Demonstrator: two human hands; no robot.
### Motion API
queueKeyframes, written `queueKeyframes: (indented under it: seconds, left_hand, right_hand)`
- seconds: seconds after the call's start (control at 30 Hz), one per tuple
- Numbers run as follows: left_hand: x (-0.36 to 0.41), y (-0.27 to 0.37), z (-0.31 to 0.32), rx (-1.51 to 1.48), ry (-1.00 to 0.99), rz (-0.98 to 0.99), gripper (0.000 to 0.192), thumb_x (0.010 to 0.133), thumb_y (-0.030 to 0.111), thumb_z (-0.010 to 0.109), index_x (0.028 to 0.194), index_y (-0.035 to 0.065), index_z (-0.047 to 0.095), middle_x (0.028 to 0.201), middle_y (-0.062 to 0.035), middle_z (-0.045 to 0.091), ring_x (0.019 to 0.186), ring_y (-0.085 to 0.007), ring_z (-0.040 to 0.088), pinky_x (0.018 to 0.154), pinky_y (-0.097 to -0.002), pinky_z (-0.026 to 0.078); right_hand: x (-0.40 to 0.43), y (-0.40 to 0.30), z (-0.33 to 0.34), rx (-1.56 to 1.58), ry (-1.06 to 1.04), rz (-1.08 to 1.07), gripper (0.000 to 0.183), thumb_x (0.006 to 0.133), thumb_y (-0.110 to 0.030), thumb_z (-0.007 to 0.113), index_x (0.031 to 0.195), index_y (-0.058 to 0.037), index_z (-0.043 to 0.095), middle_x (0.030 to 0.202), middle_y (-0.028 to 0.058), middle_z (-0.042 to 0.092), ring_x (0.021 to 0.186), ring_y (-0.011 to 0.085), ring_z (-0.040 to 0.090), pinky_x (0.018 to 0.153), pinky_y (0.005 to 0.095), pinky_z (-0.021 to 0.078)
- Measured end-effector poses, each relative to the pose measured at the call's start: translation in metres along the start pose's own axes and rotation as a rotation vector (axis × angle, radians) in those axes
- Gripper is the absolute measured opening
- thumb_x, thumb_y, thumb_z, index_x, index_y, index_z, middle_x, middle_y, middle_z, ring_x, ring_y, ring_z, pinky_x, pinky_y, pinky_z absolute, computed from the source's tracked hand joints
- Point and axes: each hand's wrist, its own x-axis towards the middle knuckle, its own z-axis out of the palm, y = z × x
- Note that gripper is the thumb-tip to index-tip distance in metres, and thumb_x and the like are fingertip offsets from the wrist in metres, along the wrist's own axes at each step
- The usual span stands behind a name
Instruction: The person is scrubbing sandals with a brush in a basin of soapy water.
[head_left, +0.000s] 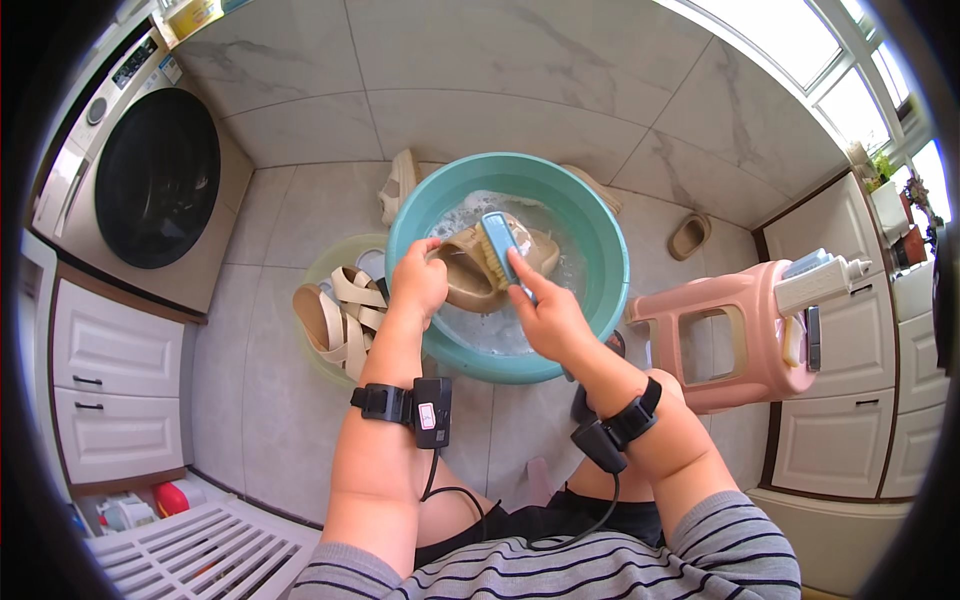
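Observation:
A teal plastic basin on the floor holds soapy water. Over it, my left hand grips the left end of a tan slide sandal. A scrubbing brush with a blue back and pale bristles is in my right hand, its bristles against the sandal's strap. Another tan shoe lies partly under the brush and the held sandal, so its shape is partly hidden. Left of the basin, cream strappy sandals rest on a pale green basin.
A pink plastic stool at right carries a white bottle and a bar of soap. Beyond the basin lie a light shoe and a tan slipper. A washing machine and cabinets line the left.

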Motion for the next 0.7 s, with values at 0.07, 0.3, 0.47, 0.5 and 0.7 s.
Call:
queueKeyframes:
  seconds: [0.07, 0.3, 0.47, 0.5, 0.7]
  left_hand:
    - [0.0, -0.002, 0.0, -0.024, -0.015, -0.032, 0.046, 0.086, 0.011, 0.044, 0.131, 0.0047, 0.05, 0.118, -0.0184, 0.06, 0.091, -0.0267, 0.063, 0.082, -0.0375, 0.05]
    - [0.003, 0.003, 0.002, -0.355, -0.062, -0.208, 0.048, 0.088, 0.012, 0.04, 0.136, 0.0076, 0.045, 0.116, -0.0095, 0.057, 0.089, -0.0181, 0.058, 0.071, -0.0338, 0.051]
    - [0.003, 0.0, -0.005, -0.347, -0.036, -0.22, 0.05, 0.086, 0.013, 0.042, 0.136, 0.0069, 0.044, 0.109, -0.0068, 0.058, 0.088, -0.0159, 0.055, 0.073, -0.0329, 0.048]
    - [0.007, -0.003, -0.006, -0.354, -0.051, -0.203, 0.05, 0.087, 0.014, 0.044, 0.136, 0.0051, 0.044, 0.113, -0.0086, 0.058, 0.091, -0.0174, 0.057, 0.073, -0.0339, 0.05]
    - [0.006, 0.009, 0.006, -0.358, -0.077, -0.106, 0.055, 0.085, 0.019, 0.056, 0.136, 0.0016, 0.045, 0.112, -0.0108, 0.059, 0.093, -0.0188, 0.058, 0.074, -0.0335, 0.05]
  right_hand:
    - [0.007, 0.002, -0.004, 0.018, -0.027, 0.172, 0.046, 0.095, -0.02, 0.054, 0.14, -0.0199, 0.046, 0.113, 0.0249, 0.063, 0.105, 0.0328, 0.061, 0.091, 0.0331, 0.0455]
    - [-0.011, 0.036, 0.005, 0.029, 0.087, 0.155, 0.047, 0.095, -0.022, 0.053, 0.141, -0.0193, 0.045, 0.097, 0.0261, 0.065, 0.09, 0.0394, 0.065, 0.081, 0.0378, 0.0494]
    - [-0.006, 0.034, 0.004, 0.062, 0.004, 0.15, 0.047, 0.094, -0.024, 0.053, 0.141, -0.0221, 0.045, 0.102, 0.0268, 0.064, 0.097, 0.0412, 0.063, 0.085, 0.0394, 0.0484]
    - [0.004, 0.049, 0.001, 0.007, 0.029, 0.241, 0.047, 0.094, -0.024, 0.053, 0.141, -0.0209, 0.046, 0.103, 0.0269, 0.064, 0.098, 0.0421, 0.062, 0.086, 0.0401, 0.0483]
    - [0.051, 0.162, -0.003, -0.185, -0.06, 0.591, 0.048, 0.092, -0.02, 0.053, 0.14, -0.0141, 0.047, 0.12, 0.0209, 0.062, 0.109, 0.0362, 0.059, 0.094, 0.0379, 0.0451]
